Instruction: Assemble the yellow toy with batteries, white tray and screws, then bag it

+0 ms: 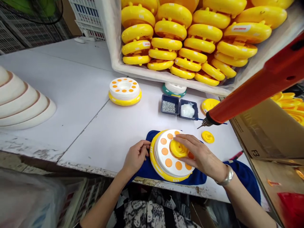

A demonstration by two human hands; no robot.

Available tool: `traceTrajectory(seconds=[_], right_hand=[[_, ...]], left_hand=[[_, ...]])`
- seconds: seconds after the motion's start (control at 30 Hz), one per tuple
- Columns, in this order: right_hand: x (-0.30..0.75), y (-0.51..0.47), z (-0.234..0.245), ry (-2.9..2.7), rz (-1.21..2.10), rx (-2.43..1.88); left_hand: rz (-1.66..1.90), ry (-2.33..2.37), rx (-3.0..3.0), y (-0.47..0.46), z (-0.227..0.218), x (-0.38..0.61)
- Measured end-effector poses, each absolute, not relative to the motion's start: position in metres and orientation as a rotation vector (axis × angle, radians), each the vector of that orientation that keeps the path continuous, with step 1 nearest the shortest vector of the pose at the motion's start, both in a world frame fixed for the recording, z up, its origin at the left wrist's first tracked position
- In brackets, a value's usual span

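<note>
A round white and yellow toy disc with orange dots [169, 156] lies on a blue cloth [152, 169] at the table's front edge. My right hand [201, 156] rests on top of it, fingers pressing a small yellow cap [178, 148] onto its middle. My left hand [136, 155] grips the disc's left rim, fingers curled. A loose yellow cap [207, 136] lies just right of the disc. An orange electric screwdriver [256, 87] hangs above, its tip near that cap.
A second white and yellow disc [124, 91] sits farther back. Two small dark trays [179, 107] hold screws and white bits. A bin [111, 38] of stacked yellow parts stands behind. White curved shells [21, 101] are stacked at left; a cardboard box [268, 133] at right.
</note>
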State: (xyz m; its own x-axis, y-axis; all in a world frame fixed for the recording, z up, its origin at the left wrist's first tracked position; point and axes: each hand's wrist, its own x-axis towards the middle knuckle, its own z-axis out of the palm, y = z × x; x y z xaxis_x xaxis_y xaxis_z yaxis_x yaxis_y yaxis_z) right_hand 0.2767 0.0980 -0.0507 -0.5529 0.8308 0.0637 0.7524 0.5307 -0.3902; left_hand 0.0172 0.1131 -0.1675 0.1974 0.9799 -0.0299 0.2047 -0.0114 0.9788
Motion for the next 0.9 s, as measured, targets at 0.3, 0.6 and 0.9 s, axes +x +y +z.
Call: traceTrajectory(seconds=[0.3,0.6,0.9], right_hand=[[0.2738,0.0928,-0.0468,-2.522,0.367,-1.350],[0.2738,0.0929,-0.0486,-2.498,0.342,-1.335],[0.2739,0.0951,-0.0545,-2.457,0.411,-1.195]], left_hand=[[0.938,1.194,1.451,0.1125,-0.1749,0.0153],[0.950,1.191,1.451,0.1127,-0.1723,0.0149],[0.947,1.209,1.446,0.1138,-0.1687,0.0157]])
